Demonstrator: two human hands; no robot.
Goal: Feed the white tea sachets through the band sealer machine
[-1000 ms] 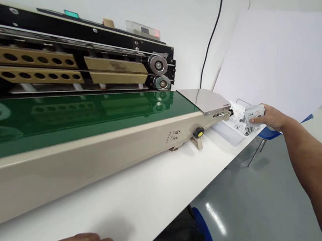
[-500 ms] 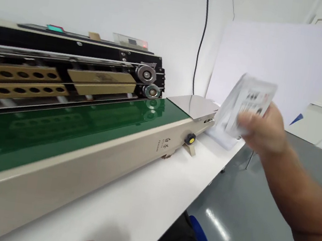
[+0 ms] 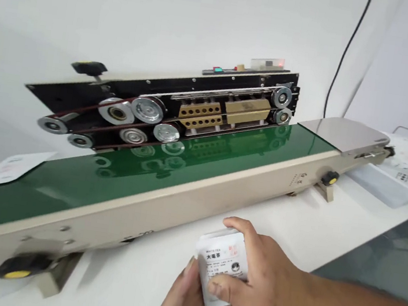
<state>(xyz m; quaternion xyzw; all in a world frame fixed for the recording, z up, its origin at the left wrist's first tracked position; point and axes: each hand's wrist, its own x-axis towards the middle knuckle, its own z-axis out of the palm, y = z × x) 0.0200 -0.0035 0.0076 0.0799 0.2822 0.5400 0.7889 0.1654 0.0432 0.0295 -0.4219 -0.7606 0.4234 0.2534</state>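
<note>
White wall [image 3: 169, 21] stands behind a long machine [image 3: 223, 181] on a white surface [image 3: 126, 274]. Small white packets [image 3: 217, 263], stacked flat with round corners, black words and a red mark, sit between both hands, in front of the machine. The right hand [image 3: 270, 279] has its grip closed on them; the left hand [image 3: 184, 305] grips their lower left side. White surface shows between the hands and the bin [image 3: 388, 189].
</note>
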